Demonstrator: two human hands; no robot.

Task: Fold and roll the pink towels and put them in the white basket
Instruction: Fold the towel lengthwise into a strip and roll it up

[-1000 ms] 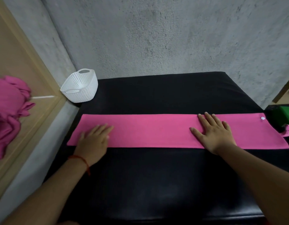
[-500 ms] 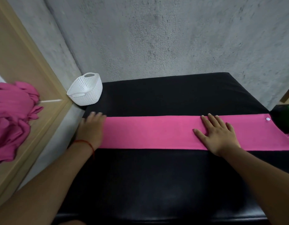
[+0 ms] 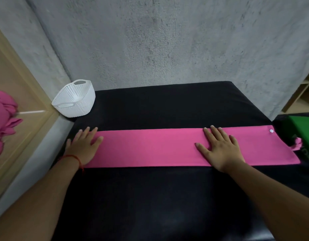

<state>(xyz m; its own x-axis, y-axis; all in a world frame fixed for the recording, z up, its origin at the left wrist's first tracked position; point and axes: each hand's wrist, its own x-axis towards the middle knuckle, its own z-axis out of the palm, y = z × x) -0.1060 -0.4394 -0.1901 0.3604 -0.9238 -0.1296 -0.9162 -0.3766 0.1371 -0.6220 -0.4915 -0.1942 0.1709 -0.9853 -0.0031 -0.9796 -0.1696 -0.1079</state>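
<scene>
Two bare hands lie flat on a long pink towel (image 3: 150, 147). It is folded into a thin strip and stretches from left to right across a black padded table (image 3: 159, 197). The left hand (image 3: 83, 147) rests on the left end of the strip. Its fingers are spread wide and it grips nothing. A red string (image 3: 73, 158) goes around that wrist. The right hand (image 3: 222, 150) presses down nearer the right end, palm down, fingers out straight, holding nothing. A small white dot (image 3: 271, 130) sits on the top right corner of the towel. A little pink loop (image 3: 297, 144) sticks out past the right end.

One white basket (image 3: 75, 99) stands at the back left corner of the table, near the grey wall (image 3: 167, 40). It has small holes all over and a handle hole on each end. The part of its inside that shows has nothing in it. It stands well apart from the towel.

More pink towels (image 3: 4, 122) lie in a messy heap on a light wooden ledge (image 3: 25, 94) at the far left. Something green (image 3: 304, 129) sits just past the right edge of the table.
</scene>
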